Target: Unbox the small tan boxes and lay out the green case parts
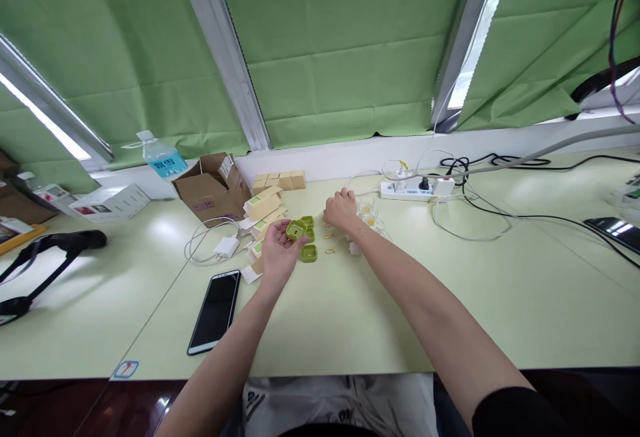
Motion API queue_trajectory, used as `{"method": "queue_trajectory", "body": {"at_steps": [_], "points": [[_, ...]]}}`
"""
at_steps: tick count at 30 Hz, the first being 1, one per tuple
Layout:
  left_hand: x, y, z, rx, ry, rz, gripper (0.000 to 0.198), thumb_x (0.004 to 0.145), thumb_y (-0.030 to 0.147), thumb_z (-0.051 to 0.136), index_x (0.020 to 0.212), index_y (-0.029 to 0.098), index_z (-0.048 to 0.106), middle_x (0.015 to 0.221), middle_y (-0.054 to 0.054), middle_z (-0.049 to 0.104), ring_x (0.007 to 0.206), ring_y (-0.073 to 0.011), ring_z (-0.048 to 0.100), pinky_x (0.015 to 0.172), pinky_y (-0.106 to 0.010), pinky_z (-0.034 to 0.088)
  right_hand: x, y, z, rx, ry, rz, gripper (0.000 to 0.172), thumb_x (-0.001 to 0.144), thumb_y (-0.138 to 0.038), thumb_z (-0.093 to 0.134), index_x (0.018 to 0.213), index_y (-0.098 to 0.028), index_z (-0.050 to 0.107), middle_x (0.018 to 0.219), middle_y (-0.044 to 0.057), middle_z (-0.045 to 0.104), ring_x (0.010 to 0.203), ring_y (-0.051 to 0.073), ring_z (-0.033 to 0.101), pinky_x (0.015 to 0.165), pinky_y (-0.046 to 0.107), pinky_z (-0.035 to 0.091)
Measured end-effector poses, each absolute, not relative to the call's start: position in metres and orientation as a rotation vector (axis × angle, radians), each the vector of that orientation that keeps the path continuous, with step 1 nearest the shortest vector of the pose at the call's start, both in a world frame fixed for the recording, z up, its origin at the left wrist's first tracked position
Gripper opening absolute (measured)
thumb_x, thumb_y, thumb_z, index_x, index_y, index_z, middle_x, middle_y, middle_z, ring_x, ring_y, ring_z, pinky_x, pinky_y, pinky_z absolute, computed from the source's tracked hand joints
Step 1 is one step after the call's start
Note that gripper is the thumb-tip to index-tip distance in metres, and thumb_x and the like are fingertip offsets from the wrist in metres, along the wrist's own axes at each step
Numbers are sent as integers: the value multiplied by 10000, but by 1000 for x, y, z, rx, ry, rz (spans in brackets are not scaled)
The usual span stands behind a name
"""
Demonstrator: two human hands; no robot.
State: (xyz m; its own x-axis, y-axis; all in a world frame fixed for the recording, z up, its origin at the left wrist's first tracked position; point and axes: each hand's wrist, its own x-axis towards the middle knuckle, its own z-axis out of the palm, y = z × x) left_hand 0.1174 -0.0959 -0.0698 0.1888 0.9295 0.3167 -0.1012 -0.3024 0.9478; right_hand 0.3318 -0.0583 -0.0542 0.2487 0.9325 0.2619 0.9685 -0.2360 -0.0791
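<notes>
At the far left a black stand (50, 250) is lying across the pale green counter (450, 304), and a water bottle (163, 157) is resting on its side by the window ledge. One open cardboard box (210, 190) is sitting just right of it, with a loose heap of tan cartons (263, 210) beside it and a row of four small tan boxes (280, 180) behind. One white charger (227, 246) with its coiled cable is lying near one dark phone (216, 310), whose long axis is running toward the person.

The left hand (277, 254) is curling palm-up, its fingers partly closed around one green square case (296, 229), lifted just above the counter; its open hollow is facing up and slightly toward the camera, and being square it is showing no clear long axis. Three more green cases, as far as I can count, are lying just right of it: two (308, 227) partly hidden behind the held one and one (309, 253) nearer the person.

The right hand (340, 209) is resting knuckles-up on the counter, fingers bent down among small clear bags (370, 217); whether it is gripping anything cannot be told. One white power strip (415, 189) is lying farther right, and a second phone (615, 232) at the edge.
</notes>
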Motion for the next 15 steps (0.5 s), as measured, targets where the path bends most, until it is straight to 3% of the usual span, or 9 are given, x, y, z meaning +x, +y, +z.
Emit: {"method": "queue_trajectory", "body": {"at_steps": [5,9,15], "points": [[107,-77,-53,1555,910,1335,492,783,294,834,1218,189,629,1287,-131,683,1066,-240,761,978,-430,629,351,-99,-36,-2148,-1776,-424,312,975,-247,546,1014,-98,816,1157,246,705,1171,359,465,983,501,286],[110,-49,-28,1894,1008,1352,392,865,287,775,1235,184,698,1367,-137,614,1094,-237,730,1012,-416,609,361,-162,-37,-1846,-1793,-651,254,982,-211,559,913,-168,800,1014,191,715,1091,346,468,905,498,302],[148,13,-5,2454,1205,707,397,918,333,746,1265,140,748,1224,-133,745,1112,-275,674,1042,-413,526,342,-247,-61,-1558,-1849,-626,176,1002,-179,595,861,-189,700,983,108,711,1025,280,505,849,445,319]]}}
